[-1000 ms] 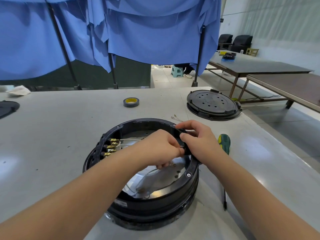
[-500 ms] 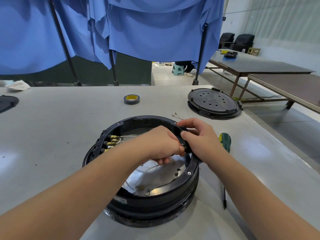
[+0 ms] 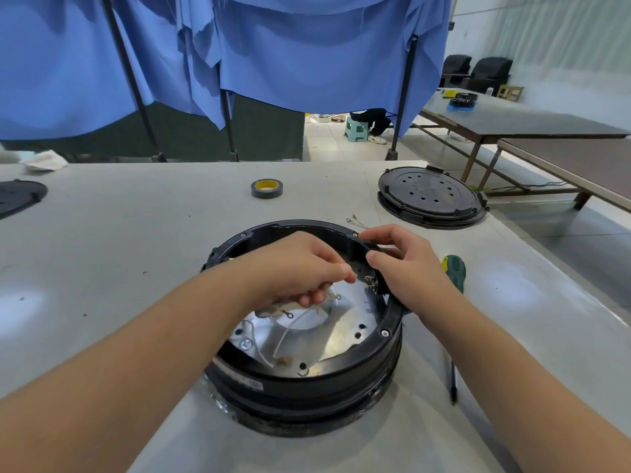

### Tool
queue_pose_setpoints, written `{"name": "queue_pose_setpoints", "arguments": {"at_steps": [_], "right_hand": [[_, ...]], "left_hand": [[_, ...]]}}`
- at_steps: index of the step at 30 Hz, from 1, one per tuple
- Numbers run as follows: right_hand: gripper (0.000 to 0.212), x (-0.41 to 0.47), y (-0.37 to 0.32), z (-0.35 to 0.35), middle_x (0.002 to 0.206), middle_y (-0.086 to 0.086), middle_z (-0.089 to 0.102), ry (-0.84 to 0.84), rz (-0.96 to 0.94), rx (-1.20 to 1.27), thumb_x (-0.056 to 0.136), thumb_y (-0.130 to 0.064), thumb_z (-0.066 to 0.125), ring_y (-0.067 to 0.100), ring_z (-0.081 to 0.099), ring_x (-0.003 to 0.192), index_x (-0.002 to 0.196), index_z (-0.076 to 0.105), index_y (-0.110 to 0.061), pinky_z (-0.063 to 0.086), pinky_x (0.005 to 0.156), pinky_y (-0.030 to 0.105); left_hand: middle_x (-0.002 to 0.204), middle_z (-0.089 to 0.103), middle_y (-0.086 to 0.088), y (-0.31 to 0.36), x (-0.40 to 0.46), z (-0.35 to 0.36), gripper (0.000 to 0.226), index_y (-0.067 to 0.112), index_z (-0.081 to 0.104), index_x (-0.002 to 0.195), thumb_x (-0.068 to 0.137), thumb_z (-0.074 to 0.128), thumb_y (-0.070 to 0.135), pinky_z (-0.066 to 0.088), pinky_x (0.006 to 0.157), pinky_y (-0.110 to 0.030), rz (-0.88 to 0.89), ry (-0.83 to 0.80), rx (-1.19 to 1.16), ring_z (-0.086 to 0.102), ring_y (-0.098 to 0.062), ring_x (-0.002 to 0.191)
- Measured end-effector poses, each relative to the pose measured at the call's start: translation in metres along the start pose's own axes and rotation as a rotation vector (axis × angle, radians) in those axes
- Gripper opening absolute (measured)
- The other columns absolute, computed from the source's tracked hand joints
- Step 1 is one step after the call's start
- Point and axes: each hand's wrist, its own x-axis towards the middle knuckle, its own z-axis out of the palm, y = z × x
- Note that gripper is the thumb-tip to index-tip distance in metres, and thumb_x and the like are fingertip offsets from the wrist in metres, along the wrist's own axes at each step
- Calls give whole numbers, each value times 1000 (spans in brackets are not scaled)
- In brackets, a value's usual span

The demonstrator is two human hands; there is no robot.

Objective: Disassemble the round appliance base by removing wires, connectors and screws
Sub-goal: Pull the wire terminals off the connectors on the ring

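Two hands work inside the round black appliance base, pulling a thin wire loose.

Head view: the round appliance base (image 3: 307,363) sits on the grey table (image 3: 119,240), close to the near edge and a bit right of the middle, open side up so the hands can reach in. The left hand (image 3: 300,268) has its fingers curled and pinches a thin white wire (image 3: 290,331) with a small ring end, likely to lift it out. The right hand (image 3: 406,264) grips the base's right rim beside a small connector (image 3: 370,281), likely to keep the base from sliding. A green screwdriver (image 3: 453,271) lies just right of the base, ready for screws. A loose wire piece (image 3: 356,221), a tape roll (image 3: 267,188) and a black lid (image 3: 432,196) lie nearer the far edge, out of the way.
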Motion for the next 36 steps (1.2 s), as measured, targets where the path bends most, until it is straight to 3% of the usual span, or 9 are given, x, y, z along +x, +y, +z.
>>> {"name": "queue_pose_setpoints", "arguments": {"at_steps": [6,10,13,15,19,23,29,34,36], "right_hand": [[28,-1,-1,0,97,5,71,1,14,26,86,4,54,23,67,89,99,66,-17,56,75,35],[23,-2,-2,-1,95,13,71,-22,12,55,87,4,56,23,67,80,99,66,-13,56,57,26],[24,-1,-2,-1,94,13,71,-22,1,35,86,5,55,25,68,85,98,66,-14,56,68,31],[26,-1,-2,0,95,9,72,-12,-3,3,86,4,54,24,69,88,94,66,-18,55,72,29],[28,1,-2,0,92,2,72,4,-3,-25,87,2,56,15,67,81,91,67,-23,52,59,12],[29,4,-3,-2,88,2,72,-5,-10,-90,87,1,56,12,67,72,91,66,-26,52,54,13],[29,9,-5,-4,89,1,72,-39,-32,-181,88,-3,56,16,68,74,94,66,-29,51,52,13],[30,11,-4,-6,93,-10,68,-50,-84,-267,86,-5,56,-3,63,78,95,64,-33,46,54,7],[28,11,-6,-5,98,-14,65,-64,-118,-323,86,-8,57,-6,61,84,98,61,-33,50,65,11]], "left_hand": [[77,75,0,8,-9,4,14,12,72,92,92,64,23,41,40,-16,127,-58,-97,53,-6,44],[92,76,2,16,-18,5,15,18,70,103,90,68,24,45,45,-17,185,-99,-30,63,-5,57],[103,74,9,14,-26,1,26,26,66,113,88,69,24,47,47,-17,206,-107,10,68,-7,68],[107,72,12,11,-31,-6,29,32,63,117,90,67,22,49,49,-18,228,-19,-12,71,-9,73],[103,71,14,-4,-37,-30,21,36,67,102,93,61,18,52,61,-15,378,406,61,69,0,80],[101,66,23,-30,-38,-52,23,33,69,103,93,58,16,40,74,-8,353,673,161,61,6,93],[116,63,8,-60,-24,-54,30,22,61,122,93,59,14,41,79,-15,177,655,-10,59,-4,100],[106,67,7,-67,-23,-52,29,21,67,117,96,50,12,42,71,-13,142,723,-183,61,-3,93],[106,68,7,-69,-25,-52,34,20,67,115,95,46,4,42,72,-13,155,731,-211,61,-4,94]]}}
